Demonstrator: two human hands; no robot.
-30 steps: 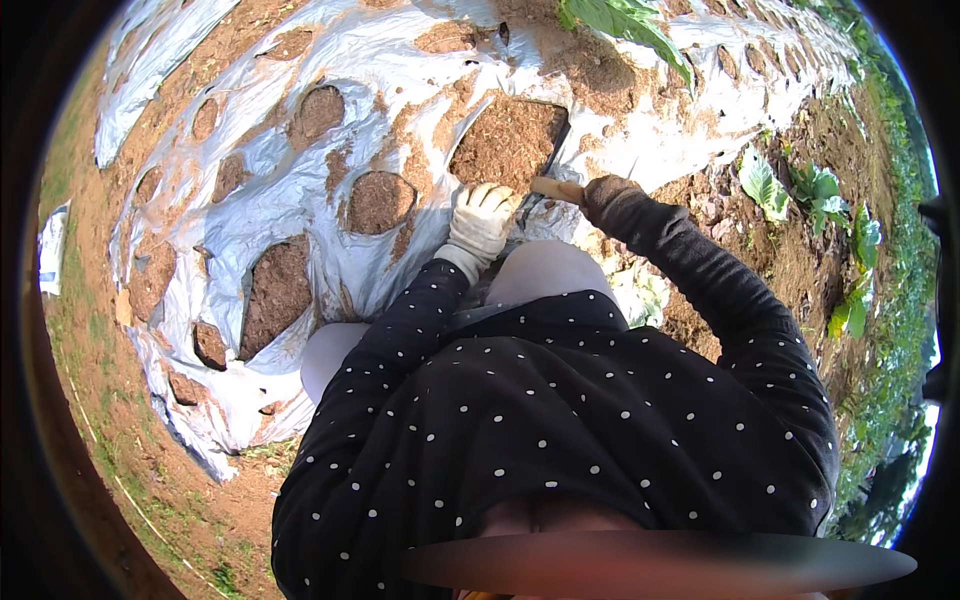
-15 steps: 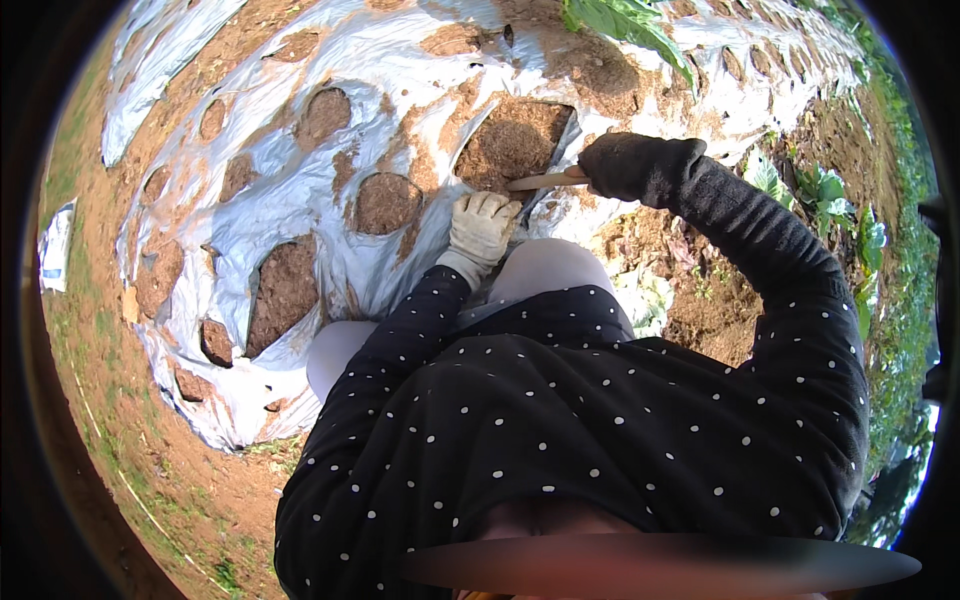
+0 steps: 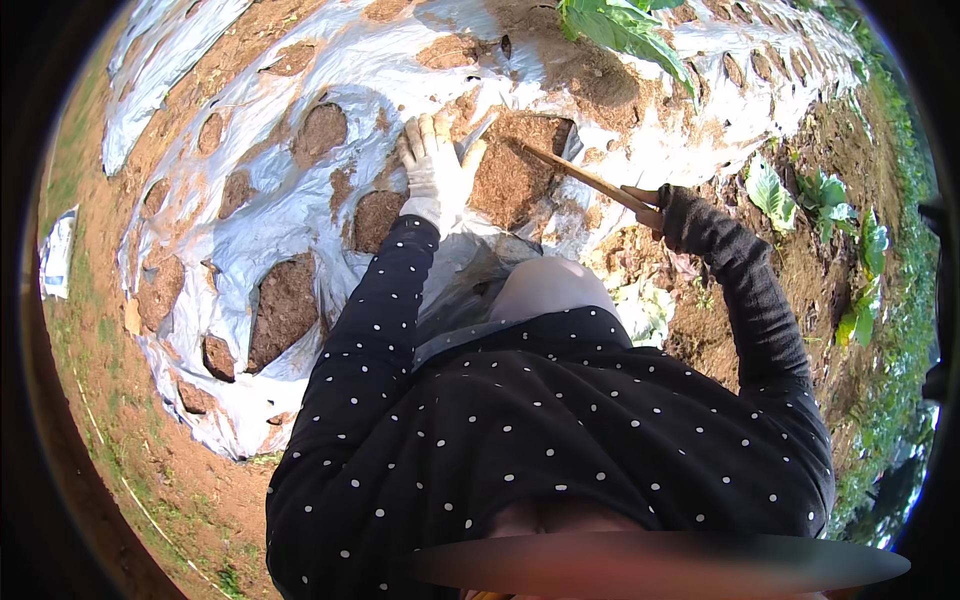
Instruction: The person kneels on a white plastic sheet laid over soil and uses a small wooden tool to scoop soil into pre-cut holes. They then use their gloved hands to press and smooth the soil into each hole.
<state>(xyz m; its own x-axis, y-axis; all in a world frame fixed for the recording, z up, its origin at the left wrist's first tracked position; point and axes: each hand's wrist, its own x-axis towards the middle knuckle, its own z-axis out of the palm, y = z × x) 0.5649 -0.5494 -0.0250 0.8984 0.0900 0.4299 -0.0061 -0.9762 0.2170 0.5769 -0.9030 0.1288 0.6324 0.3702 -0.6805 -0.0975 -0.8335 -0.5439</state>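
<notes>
My left hand (image 3: 435, 168), in a white glove, lies with its fingers spread on the silvery plastic mulch sheet (image 3: 375, 95). It rests at the left edge of a large soil-filled hole (image 3: 512, 182) cut in the sheet. My right hand (image 3: 655, 206), below a dark sleeve, is closed round the near end of a wooden stick (image 3: 580, 173). The stick slants up and left over the hole, its far end at the soil near the hole's upper part. Whether that tip is in the soil or just above it, I cannot tell.
Several more soil-filled holes (image 3: 283, 312) dot the sheet. A large green leaf (image 3: 630, 35) overhangs at the top. Leafy plants (image 3: 822, 192) grow in bare soil at the right. My knee (image 3: 553, 288) is close below the hole. A white sack (image 3: 58, 253) lies far left.
My left hand has moved up and left from the hole's lower edge and spread its fingers. My right hand has shifted right and down, and the stick now slants across the hole.
</notes>
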